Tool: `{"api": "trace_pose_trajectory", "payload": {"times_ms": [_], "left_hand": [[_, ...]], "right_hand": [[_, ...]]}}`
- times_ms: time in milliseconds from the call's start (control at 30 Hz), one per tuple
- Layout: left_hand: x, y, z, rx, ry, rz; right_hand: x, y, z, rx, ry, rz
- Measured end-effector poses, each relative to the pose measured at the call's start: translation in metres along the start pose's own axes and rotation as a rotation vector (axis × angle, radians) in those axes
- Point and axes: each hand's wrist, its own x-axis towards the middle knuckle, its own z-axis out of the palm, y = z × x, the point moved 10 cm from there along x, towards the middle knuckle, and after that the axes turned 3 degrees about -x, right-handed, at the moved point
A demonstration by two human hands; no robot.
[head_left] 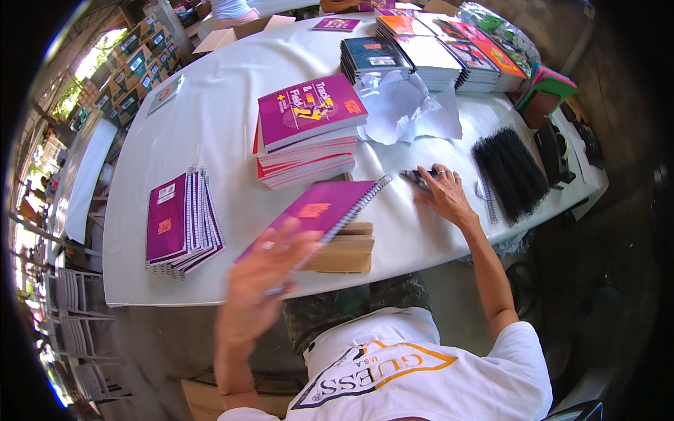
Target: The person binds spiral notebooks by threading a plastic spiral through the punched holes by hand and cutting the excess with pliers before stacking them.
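A purple spiral notebook (pixel 319 205) is tilted up in my left hand (pixel 270 256), which is smeared by motion but closed on its lower edge. The notebook's coil runs along its right side. On the table to the right, my right hand (pixel 449 196) curls its fingers over a small dark tool that looks like pliers (pixel 415 180). Beneath the raised notebook lies a brown cardboard block (pixel 344 254). Behind it stands a tall stack of purple-covered books (pixel 312 109) with red edges showing. Left of me, several coiled purple notebooks (pixel 168 217) are piled unevenly.
Black plastic coils (pixel 509 175) lie in a bundle at the right, beside a black device (pixel 554 151). Crumpled white paper (pixel 400 112) sits before rows of stacked notebooks (pixel 435 59). An open carton (pixel 242 31) is at the far edge of the white-covered table (pixel 189 133).
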Motion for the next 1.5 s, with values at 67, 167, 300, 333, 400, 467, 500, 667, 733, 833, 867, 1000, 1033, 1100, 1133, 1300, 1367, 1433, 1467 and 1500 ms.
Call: {"api": "trace_pose_trajectory", "payload": {"times_ms": [67, 167, 300, 333, 400, 467, 500, 667, 733, 833, 867, 1000, 1033, 1100, 1133, 1300, 1367, 1433, 1467, 1500], "left_hand": [[0.007, -0.003, 0.064, 0.468, -0.143, 0.112], [0.015, -0.014, 0.072, 0.481, 0.241, -0.124], [0.018, -0.022, 0.094, 0.74, 0.216, -0.134], [0.02, -0.021, 0.095, 0.762, 0.222, -0.125], [0.021, -0.021, 0.096, 0.756, 0.22, -0.138], [0.022, -0.02, 0.098, 0.755, 0.226, -0.142], [0.022, -0.019, 0.099, 0.757, 0.234, -0.142], [0.023, -0.018, 0.098, 0.749, 0.286, -0.133], [0.023, -0.017, 0.097, 0.74, 0.303, -0.107], [0.022, -0.013, 0.09, 0.695, 0.303, -0.087], [0.021, -0.012, 0.089, 0.685, 0.305, -0.068], [0.0, -0.02, 0.033, 0.673, 0.425, -0.099], [-0.005, -0.022, 0.008, 0.645, 0.473, -0.112], [-0.023, -0.04, -0.06, 0.477, 0.689, -0.177], [-0.036, -0.05, -0.093, 0.42, 0.786, -0.203], [-0.071, -0.045, -0.179, 0.876, 0.852, -0.061], [-0.09, -0.096, -0.187, 0.783, 0.732, -0.194], [-0.12, -0.162, -0.179, 0.782, 0.53, -0.371], [-0.129, -0.19, -0.168, 0.78, 0.406, -0.46], [-0.137, -0.211, -0.15, 0.792, 0.242, -0.566]], "right_hand": [[-0.006, -0.001, 0.0, -0.041, 0.077, 0.017], [-0.018, -0.018, -0.022, 0.223, 0.024, 0.132], [-0.064, -0.102, -0.102, 0.882, -0.082, -0.001], [-0.069, -0.114, -0.112, 0.855, -0.024, -0.056], [-0.076, -0.133, -0.131, 0.789, 0.093, -0.167], [-0.077, -0.136, -0.127, 0.776, 0.101, -0.178], [-0.077, -0.138, -0.126, 0.767, 0.104, -0.188], [-0.071, -0.143, -0.123, 0.774, 0.084, -0.234], [-0.066, -0.145, -0.094, 1.092, -0.267, -0.149], [-0.068, -0.157, -0.066, 1.57, -0.912, 0.004], [-0.061, -0.157, -0.07, 1.518, -0.888, -0.054], [-0.024, -0.136, -0.089, 1.284, -0.592, -0.29], [-0.019, -0.107, -0.07, 1.287, -0.579, -0.1], [-0.001, -0.054, -0.054, 1.058, -0.403, 0.097], [0.006, -0.035, -0.049, 0.909, -0.283, 0.126], [0.015, 0.003, -0.024, 0.16, -0.089, -0.001], [0.026, 0.004, -0.028, 0.191, 0.056, -0.013], [0.059, -0.024, -0.059, 0.277, 0.238, -0.055], [0.075, -0.036, -0.077, 0.418, 0.321, -0.113], [0.091, -0.041, -0.088, 0.532, 0.387, -0.098]]}}
